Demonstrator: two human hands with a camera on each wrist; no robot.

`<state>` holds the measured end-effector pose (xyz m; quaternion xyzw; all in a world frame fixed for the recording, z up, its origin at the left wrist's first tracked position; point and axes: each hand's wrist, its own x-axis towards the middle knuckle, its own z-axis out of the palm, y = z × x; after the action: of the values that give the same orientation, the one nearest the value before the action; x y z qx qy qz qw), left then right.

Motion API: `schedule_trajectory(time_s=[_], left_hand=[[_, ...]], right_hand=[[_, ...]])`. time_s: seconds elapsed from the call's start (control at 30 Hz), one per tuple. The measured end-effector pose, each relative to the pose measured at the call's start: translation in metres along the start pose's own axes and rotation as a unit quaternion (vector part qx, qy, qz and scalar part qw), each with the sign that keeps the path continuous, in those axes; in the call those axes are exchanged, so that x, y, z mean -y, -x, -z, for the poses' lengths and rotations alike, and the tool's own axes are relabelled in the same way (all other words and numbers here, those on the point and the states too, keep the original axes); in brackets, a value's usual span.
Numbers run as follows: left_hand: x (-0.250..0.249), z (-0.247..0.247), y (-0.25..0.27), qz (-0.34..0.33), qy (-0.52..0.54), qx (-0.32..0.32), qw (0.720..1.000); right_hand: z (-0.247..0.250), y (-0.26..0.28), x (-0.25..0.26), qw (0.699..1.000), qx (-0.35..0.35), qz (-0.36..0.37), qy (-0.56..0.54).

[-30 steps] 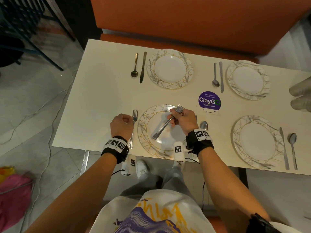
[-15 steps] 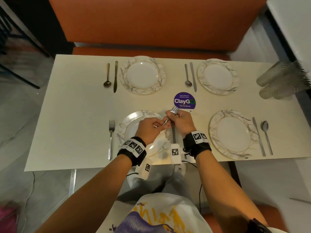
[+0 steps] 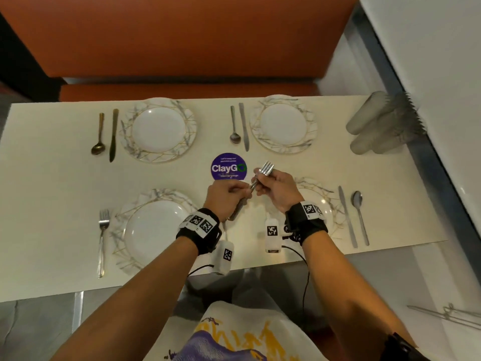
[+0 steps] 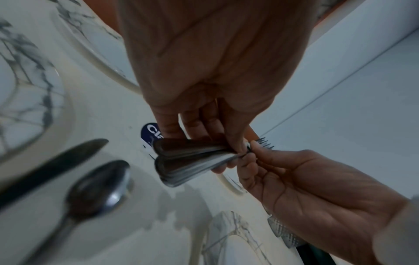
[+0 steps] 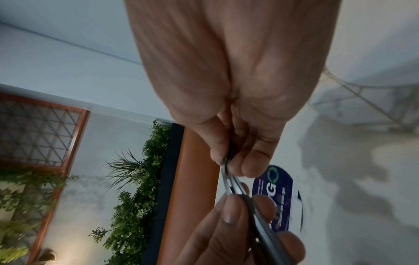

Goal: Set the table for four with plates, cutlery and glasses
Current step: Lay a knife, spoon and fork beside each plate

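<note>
Both hands hold a bundle of forks (image 3: 266,169) above the table (image 3: 52,178), between the two near plates. My left hand (image 3: 240,192) pinches the handles (image 4: 188,156). My right hand (image 3: 260,185) grips the necks just below the tines, which point away from me. A single fork (image 3: 103,230) lies left of the near-left plate (image 3: 153,230). The near-right plate (image 3: 322,201) is partly hidden by my right wrist; a knife (image 3: 347,217) and a spoon (image 3: 360,217) lie to its right. The far-left plate (image 3: 158,130) and far-right plate (image 3: 283,125) each have a spoon and knife on their left.
Clear glasses (image 3: 377,123) lie stacked on their sides at the table's far right, by a white wall. A purple round sticker (image 3: 228,166) marks the table's middle. An orange bench (image 3: 182,89) runs along the far edge. In the left wrist view a knife (image 4: 52,166) and spoon (image 4: 97,182) lie below the hands.
My left hand let go of the single fork beside the near-left plate and joined the right hand on the fork bundle. Both hands have moved right, off that plate.
</note>
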<state>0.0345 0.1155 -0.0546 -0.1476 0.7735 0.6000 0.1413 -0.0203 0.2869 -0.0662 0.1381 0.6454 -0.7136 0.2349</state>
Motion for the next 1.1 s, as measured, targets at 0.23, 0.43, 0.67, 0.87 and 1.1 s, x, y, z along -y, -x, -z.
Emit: schedule_trajectory(time_s=[0.23, 0.43, 0.67, 0.87, 1.1], left_hand=[[-0.015, -0.052, -0.009, 0.063, 0.099, -0.027, 0.993], [0.005, -0.071, -0.005, 0.143, 0.191, -0.089, 0.967], [0.039, -0.086, 0.0, 0.187, 0.062, -0.133, 0.971], [0.056, -0.097, 0.008, 0.215, 0.003, -0.09, 0.972], [0.061, -0.102, 0.015, 0.215, 0.028, -0.087, 0.972]], right_hand=[[0.048, -0.019, 0.012, 0.997, 0.017, 0.012, 0.068], [0.071, -0.025, 0.014, 0.995, 0.036, 0.004, 0.094], [0.096, -0.02, 0.007, 0.995, 0.028, -0.01, 0.092], [0.113, -0.01, -0.006, 0.997, 0.018, -0.016, 0.079], [0.121, 0.003, -0.019, 0.997, 0.007, -0.02, 0.07]])
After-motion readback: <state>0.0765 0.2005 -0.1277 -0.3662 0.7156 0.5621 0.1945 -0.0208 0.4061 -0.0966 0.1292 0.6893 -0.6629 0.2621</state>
